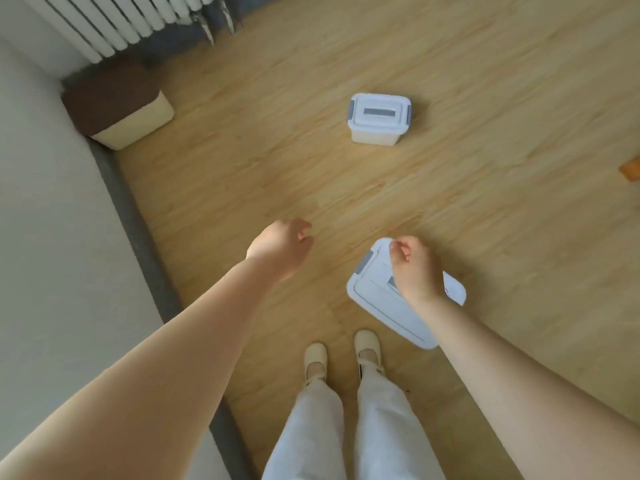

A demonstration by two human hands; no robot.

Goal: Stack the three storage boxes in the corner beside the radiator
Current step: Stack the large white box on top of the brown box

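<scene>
A cream storage box with a brown top [114, 105] sits in the corner below the radiator [114, 22]. A small white lidded box with grey clips [379, 117] stands on the wood floor, in the middle, farther out. Close to my feet lies a larger white lidded box [377, 303]. My right hand [415, 268] hovers over it with curled fingers, holding nothing and hiding part of the lid. My left hand [280, 247] hangs over bare floor to the box's left, loosely curled and empty.
A pale wall with a dark grey baseboard [131, 216] runs along the left. My two feet in cream shoes [315, 362] stand just behind the large box. An orange object [632, 169] pokes in at the right edge.
</scene>
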